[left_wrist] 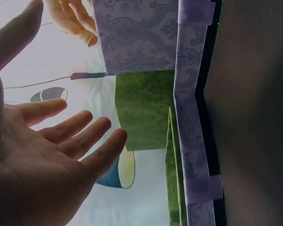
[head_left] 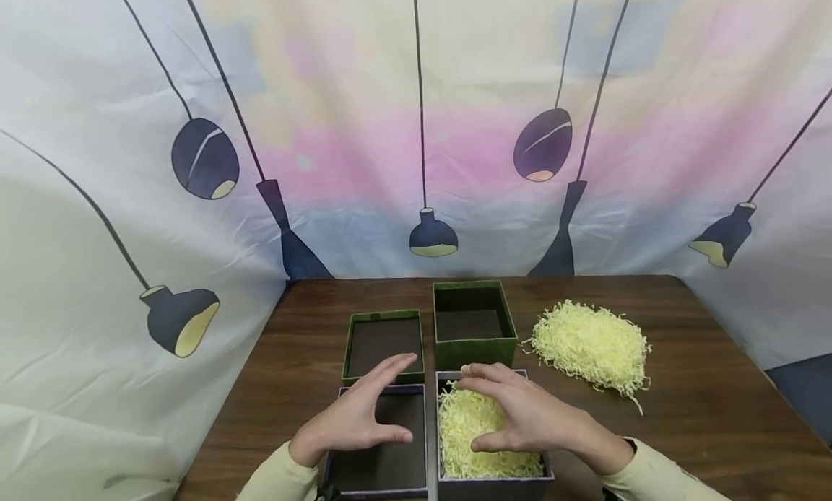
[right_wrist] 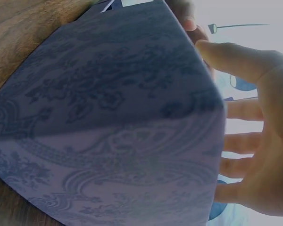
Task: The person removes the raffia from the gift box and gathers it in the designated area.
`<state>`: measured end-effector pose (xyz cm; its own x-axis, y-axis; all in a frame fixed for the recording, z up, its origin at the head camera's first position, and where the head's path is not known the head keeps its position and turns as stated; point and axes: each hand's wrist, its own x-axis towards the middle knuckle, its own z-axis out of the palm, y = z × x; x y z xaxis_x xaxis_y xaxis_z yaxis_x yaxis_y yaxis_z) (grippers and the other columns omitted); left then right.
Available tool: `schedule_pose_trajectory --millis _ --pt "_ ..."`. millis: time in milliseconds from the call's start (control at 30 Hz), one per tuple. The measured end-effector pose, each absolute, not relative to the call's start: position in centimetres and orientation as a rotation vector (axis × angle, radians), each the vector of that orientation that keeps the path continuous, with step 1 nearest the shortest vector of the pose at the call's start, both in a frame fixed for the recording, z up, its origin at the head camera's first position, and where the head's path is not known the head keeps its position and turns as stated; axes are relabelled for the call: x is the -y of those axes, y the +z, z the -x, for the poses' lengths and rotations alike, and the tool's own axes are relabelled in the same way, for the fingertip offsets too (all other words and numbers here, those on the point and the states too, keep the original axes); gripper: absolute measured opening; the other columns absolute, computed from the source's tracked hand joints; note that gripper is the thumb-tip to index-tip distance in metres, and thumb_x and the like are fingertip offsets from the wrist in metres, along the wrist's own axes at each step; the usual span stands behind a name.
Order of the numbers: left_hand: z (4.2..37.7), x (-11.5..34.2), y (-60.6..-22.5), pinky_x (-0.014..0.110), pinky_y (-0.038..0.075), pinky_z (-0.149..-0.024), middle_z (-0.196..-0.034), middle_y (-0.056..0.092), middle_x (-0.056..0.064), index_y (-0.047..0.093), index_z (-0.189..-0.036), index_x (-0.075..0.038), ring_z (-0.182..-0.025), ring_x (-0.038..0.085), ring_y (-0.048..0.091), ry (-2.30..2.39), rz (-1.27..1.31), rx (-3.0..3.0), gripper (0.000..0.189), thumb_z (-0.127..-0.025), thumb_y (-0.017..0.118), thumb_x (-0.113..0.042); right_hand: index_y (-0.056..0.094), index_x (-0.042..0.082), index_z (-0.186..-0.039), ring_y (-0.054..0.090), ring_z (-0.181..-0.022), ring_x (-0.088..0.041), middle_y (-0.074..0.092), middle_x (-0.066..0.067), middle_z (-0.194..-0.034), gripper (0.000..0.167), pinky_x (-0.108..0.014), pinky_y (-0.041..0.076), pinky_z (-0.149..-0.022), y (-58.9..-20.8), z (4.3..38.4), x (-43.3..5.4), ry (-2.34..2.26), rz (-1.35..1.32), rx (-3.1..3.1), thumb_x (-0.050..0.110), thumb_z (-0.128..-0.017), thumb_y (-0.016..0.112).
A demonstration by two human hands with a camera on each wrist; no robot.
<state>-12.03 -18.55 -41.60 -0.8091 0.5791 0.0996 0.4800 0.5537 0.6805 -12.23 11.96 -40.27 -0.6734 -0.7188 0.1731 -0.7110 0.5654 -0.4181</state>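
Note:
My left hand (head_left: 360, 418) hovers over a shallow purple-patterned box lid (head_left: 390, 476) that lies with its dark inside up. Its thumb and fingers are spread, and nothing is between them; the left wrist view shows the same bare palm (left_wrist: 52, 150). My right hand (head_left: 526, 411) is over a deeper purple-patterned box (head_left: 494, 491), fingers extended and thumb apart. Pale yellow shredded paper (head_left: 468, 436) fills that box. In the right wrist view the box's outer wall (right_wrist: 108, 174) hides the fingertips, so I cannot tell whether they touch the paper.
Behind the purple box stands a deep green box (head_left: 474, 353) with a dark inside. Left of it lies a shallow green lid (head_left: 385, 346), inside up. A loose heap of yellow shredded paper (head_left: 591, 346) sits at the right on the wooden table (head_left: 702, 400). A printed cloth (head_left: 364, 162) hangs behind.

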Motion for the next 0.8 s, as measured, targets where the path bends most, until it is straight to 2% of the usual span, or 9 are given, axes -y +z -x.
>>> schedule_pose_trajectory --millis 200,400,467,633,800 --pt "12.5 17.4 -41.8 0.055 0.039 -0.107 -0.160 0.022 0.001 0.018 -0.154 -0.039 -0.143 0.024 0.031 1.072 -0.955 -2.605 0.100 -0.077 0.080 -0.048 0.052 0.019 -0.141 0.047 -0.131 -0.033 0.046 -0.008 -0.147 0.079 -0.059 0.049 -0.094 -40.6 12.4 -12.2 -0.704 1.295 -2.746 0.054 -0.074 0.079" --pt "12.7 16.5 -42.0 0.054 0.039 -0.108 -0.160 0.020 -0.003 0.017 -0.154 -0.038 -0.144 0.024 0.029 1.065 -0.987 -2.570 0.102 -0.077 0.083 -0.038 0.056 0.019 -0.136 0.048 -0.131 -0.032 0.047 -0.009 -0.146 0.076 -0.062 0.038 -0.106 -41.0 12.5 -12.3 -0.685 1.347 -2.729 0.055 -0.074 0.079" --pt "12.7 16.4 -42.0 0.054 0.039 -0.108 -0.160 0.019 -0.004 0.017 -0.154 -0.038 -0.144 0.024 0.029 1.062 -0.985 -2.565 0.101 -0.077 0.083 -0.038 0.057 0.020 -0.135 0.048 -0.131 -0.031 0.048 -0.008 -0.146 0.075 -0.062 0.037 -0.107 -41.1 12.6 -12.3 -0.670 1.347 -2.733 0.055 -0.073 0.079" --pt "12.8 16.1 -42.2 0.053 0.039 -0.108 -0.160 0.020 -0.002 0.017 -0.155 -0.037 -0.144 0.023 0.029 1.061 -0.995 -2.554 0.100 -0.078 0.082 -0.038 0.056 0.022 -0.135 0.046 -0.132 -0.033 0.046 -0.009 -0.147 0.076 -0.061 0.042 -0.102 -41.2 12.5 -12.4 -0.620 1.326 -2.735 0.058 -0.072 0.078" --pt "13.0 15.8 -42.5 0.051 0.040 -0.109 -0.160 0.021 0.001 0.017 -0.155 -0.036 -0.143 0.022 0.031 1.039 -1.029 -2.567 0.100 -0.078 0.080 -0.046 0.055 0.024 -0.136 0.044 -0.134 -0.036 0.045 -0.011 -0.148 0.075 -0.063 0.043 -0.100 -41.3 12.4 -12.4 -0.605 1.325 -2.698 0.058 -0.073 0.078"
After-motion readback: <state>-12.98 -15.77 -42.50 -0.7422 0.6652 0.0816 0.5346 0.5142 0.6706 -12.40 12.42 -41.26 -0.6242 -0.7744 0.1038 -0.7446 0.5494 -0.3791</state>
